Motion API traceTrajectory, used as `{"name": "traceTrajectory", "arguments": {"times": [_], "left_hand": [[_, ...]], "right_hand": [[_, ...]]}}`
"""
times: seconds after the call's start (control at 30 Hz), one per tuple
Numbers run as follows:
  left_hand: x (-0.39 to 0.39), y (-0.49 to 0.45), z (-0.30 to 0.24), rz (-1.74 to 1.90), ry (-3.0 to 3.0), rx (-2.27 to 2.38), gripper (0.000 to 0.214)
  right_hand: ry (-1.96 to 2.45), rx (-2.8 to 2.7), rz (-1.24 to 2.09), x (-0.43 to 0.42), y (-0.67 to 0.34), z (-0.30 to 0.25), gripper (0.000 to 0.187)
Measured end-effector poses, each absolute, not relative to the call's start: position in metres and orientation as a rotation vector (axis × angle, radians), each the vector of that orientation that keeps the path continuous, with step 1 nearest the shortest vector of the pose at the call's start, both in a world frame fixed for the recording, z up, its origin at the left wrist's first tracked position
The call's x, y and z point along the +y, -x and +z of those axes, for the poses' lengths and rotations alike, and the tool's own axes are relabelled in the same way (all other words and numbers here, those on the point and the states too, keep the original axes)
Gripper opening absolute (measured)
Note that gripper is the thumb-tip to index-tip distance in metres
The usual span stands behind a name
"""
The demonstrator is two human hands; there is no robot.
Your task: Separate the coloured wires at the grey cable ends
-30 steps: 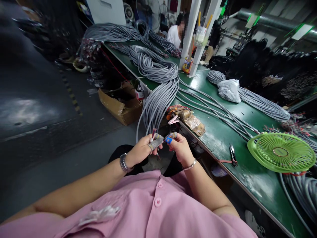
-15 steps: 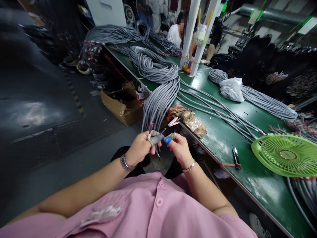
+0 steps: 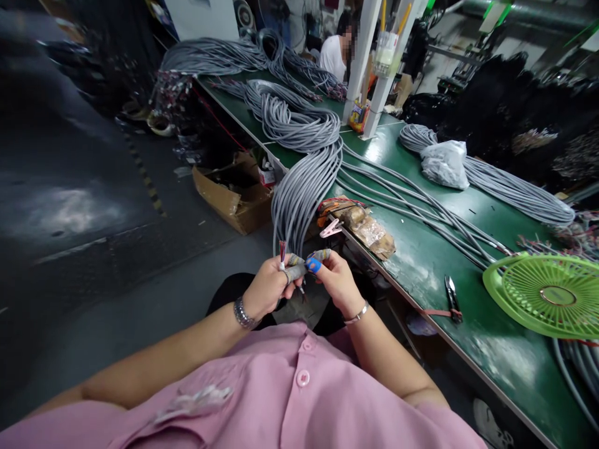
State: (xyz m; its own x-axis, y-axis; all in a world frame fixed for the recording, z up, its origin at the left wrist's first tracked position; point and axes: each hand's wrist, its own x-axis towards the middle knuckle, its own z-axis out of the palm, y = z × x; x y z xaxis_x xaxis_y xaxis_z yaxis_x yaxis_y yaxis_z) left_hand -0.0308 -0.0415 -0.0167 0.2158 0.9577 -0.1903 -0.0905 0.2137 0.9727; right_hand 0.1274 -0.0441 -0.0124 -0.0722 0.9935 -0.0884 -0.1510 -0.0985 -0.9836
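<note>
My left hand (image 3: 274, 282), with grey covers on its fingertips, is closed round the end of a grey cable. Coloured wires (image 3: 282, 249) stick up above its fist from a white end. My right hand (image 3: 334, 274) is pinched close against the left fingertips, a blue wrap on its thumb and a grey cover on a finger. What lies between the right fingers is too small to make out. Grey cables (image 3: 304, 193) hang over the table edge just beyond both hands, and some cable ends show below them.
On the green table (image 3: 421, 255) lie more grey cables, a plastic bag (image 3: 444, 163), snips (image 3: 452, 299) and a green fan (image 3: 550, 296). A taped cardboard piece (image 3: 369, 231) and a pink clip (image 3: 331, 229) sit at the edge. A cardboard box (image 3: 234, 193) stands below; a person (image 3: 333, 56) is behind.
My right hand has drawn in against the left fingertips. The coloured wires above my left hand stand more upright and show more clearly. The view has shifted slightly.
</note>
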Motion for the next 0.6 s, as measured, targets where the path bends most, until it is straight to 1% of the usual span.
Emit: {"name": "traceTrajectory", "arguments": {"times": [0.13, 0.27, 0.33, 0.47, 0.6], "left_hand": [[-0.040, 0.033, -0.019, 0.819, -1.210, 1.061, 0.019], [-0.036, 0.036, -0.018, 0.647, -1.258, 1.036, 0.012], [-0.035, 0.037, -0.017, 0.660, -1.227, 1.041, 0.016], [-0.037, 0.036, -0.018, 0.770, -1.156, 1.061, 0.029], [-0.038, 0.034, -0.016, 0.834, -1.099, 1.083, 0.032]], "right_hand": [[1.111, -1.088, 1.429, -0.043, -0.126, -0.019, 0.031], [1.114, -1.230, 1.381, -0.045, -0.124, -0.019, 0.023], [1.110, -1.216, 1.364, -0.045, -0.123, -0.018, 0.022], [1.118, -1.004, 1.411, -0.043, -0.121, -0.021, 0.023], [1.112, -0.876, 1.452, -0.042, -0.119, -0.029, 0.023]]}}
